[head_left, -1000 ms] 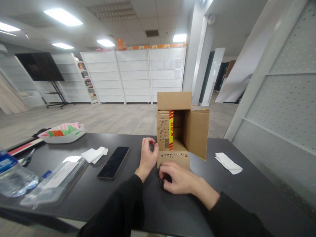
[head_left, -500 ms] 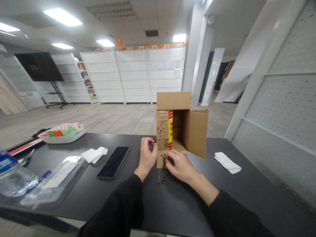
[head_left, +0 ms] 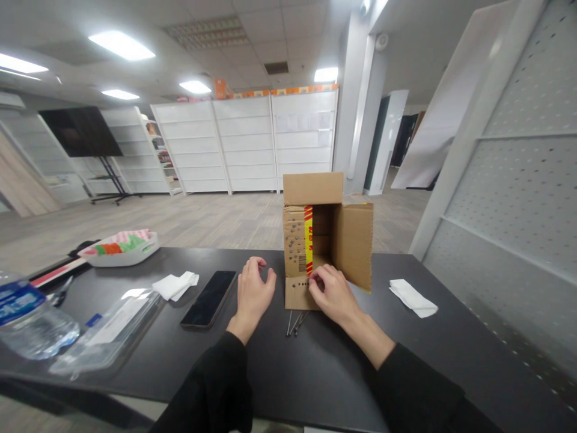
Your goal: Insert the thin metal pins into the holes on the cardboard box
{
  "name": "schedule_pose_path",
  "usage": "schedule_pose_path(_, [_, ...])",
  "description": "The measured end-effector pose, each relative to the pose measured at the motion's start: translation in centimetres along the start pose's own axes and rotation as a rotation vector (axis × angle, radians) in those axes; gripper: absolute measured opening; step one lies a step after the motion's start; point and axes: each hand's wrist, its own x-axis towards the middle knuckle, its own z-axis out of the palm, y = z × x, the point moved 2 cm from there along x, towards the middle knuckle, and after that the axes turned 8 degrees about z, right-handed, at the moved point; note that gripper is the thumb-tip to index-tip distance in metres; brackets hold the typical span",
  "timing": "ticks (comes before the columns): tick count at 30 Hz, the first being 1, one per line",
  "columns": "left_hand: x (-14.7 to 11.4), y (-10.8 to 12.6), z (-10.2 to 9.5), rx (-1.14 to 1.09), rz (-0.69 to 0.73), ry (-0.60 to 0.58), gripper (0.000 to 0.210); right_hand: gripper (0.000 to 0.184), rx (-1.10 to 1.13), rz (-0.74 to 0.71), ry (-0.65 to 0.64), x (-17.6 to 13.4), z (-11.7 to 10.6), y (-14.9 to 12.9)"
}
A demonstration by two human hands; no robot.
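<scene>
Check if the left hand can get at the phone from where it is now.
Probably yes: the left hand has its thumb and fingers apart, the phone lies flat on the table just to its left, and nothing visible stands between them.

Centre: right hand (head_left: 334,294) covers the right part of the cardboard box (head_left: 356,243)'s lower flap (head_left: 296,297); anything between its fingertips too small to tell. Print on yellow tape (head_left: 309,240) illegible. Box's back interior in shadow, detail unclear. Lower centre: far ends of metal pins (head_left: 289,325) hidden at the flap; count uncertain. Left edge: water bottle (head_left: 49,334) cut off. Bottom edge: both black sleeves (head_left: 211,379) cut off.
</scene>
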Motion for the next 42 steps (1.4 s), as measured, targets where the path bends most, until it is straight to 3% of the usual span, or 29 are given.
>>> schedule_pose_path(8, [0.6, -2.3, -6.2, 0.594, -0.24, -0.447, 0.033, 0.011, 0.02, -0.001, 0.056, 0.2, 0.4, 0.5])
schedule_pose_path(12, [0.4, -4.4, -8.5, 0.688, -0.363, -0.605, 0.054, 0.011, 0.027, -0.011, 0.059, 0.2, 0.4, 0.5])
schedule_pose_path(16, [0.0, -5.6, -9.3, 0.712, -0.439, -0.691, 0.063, 0.012, 0.042, -0.018, 0.067, 0.2, 0.4, 0.6])
schedule_pose_path(25, [0.2, -6.1, -8.4, 0.68, -0.486, -0.705, 0.059, 0.011, 0.055, -0.007, 0.07, 0.3, 0.4, 0.8])
schedule_pose_path(31, [0.2, -6.4, -8.1, 0.689, -0.434, -0.662, 0.062, 0.011, 0.061, -0.012, 0.08, 0.3, 0.6, 1.0])
schedule_pose_path(37, [0.3, -7.8, -8.2, 0.602, -0.368, -0.721, 0.057, 0.012, 0.076, -0.024, 0.079, 0.4, 0.6, 1.0])
schedule_pose_path(42, [0.6, -8.4, -8.6, 0.475, -0.313, -0.763, 0.069, 0.012, 0.081, -0.018, 0.068, 0.4, 0.6, 0.9])
